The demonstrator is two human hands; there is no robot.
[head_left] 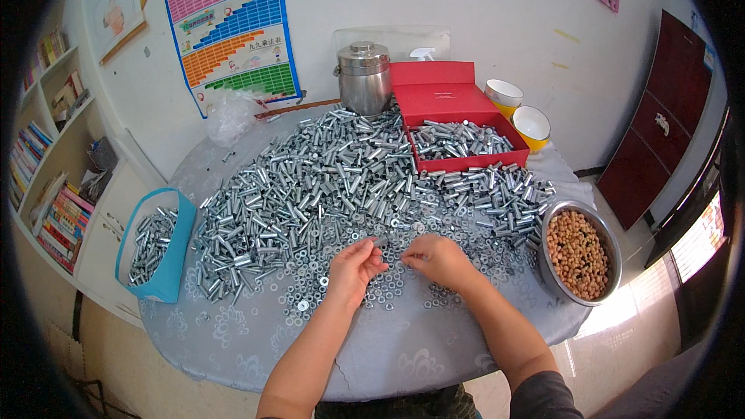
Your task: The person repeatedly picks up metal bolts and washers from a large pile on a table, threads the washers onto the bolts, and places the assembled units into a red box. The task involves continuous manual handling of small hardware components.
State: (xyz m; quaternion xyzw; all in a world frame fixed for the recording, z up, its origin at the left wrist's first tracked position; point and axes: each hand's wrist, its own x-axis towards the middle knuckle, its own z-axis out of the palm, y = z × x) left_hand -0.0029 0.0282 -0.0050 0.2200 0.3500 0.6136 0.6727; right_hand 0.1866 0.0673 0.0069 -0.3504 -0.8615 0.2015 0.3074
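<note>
Near the middle of the table's front half, my left hand (355,270) is closed with a short silvery metal sleeve (380,241) between thumb and fingers. Just to its right, my right hand (439,259) is pinched closed; whatever lies between its fingertips is too small to make out. The two hands are a small gap apart. Around and beneath them lie many loose metal washers (301,306). Beyond them spreads a large heap of shiny metal sleeves (341,157), many lying across one another.
A blue box (178,252) of sleeves stands left; an open red box (473,161) holds more at the back. A steel bowl (614,262) of tan, nut-like pieces sits right. Behind are a lidded steel pot (364,77), yellow bowls (537,140) and a plastic bag (231,118).
</note>
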